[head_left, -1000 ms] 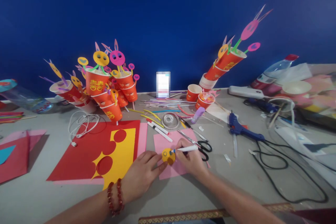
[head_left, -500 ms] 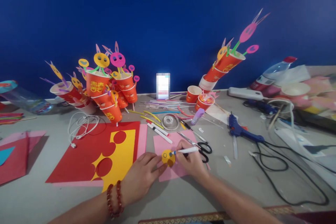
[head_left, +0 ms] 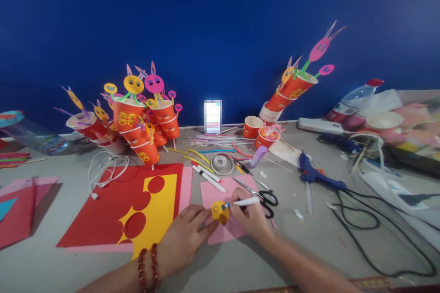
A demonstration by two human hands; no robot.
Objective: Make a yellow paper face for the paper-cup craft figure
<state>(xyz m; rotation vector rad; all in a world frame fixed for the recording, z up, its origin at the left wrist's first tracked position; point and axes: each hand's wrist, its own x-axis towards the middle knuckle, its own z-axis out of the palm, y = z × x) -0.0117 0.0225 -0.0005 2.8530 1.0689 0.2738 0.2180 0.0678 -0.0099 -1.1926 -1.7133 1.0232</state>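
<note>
Yellow disc [head_left: 220, 213]: over pink paper [head_left: 226, 234] — between both hands.
Left hand [head_left: 187, 237]: fingertips at the disc's left edge; whether pinching, one cannot tell.
Right hand [head_left: 252, 218]: pinches a white pen [head_left: 246, 201] — tip at the disc.

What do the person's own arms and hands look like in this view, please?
Both hands, left and right, are bare, without gloves, and no sleeve shows on either visible forearm. Two rows of round, reddish-brown beads circle the left wrist; nothing is visible on the right wrist.
</note>
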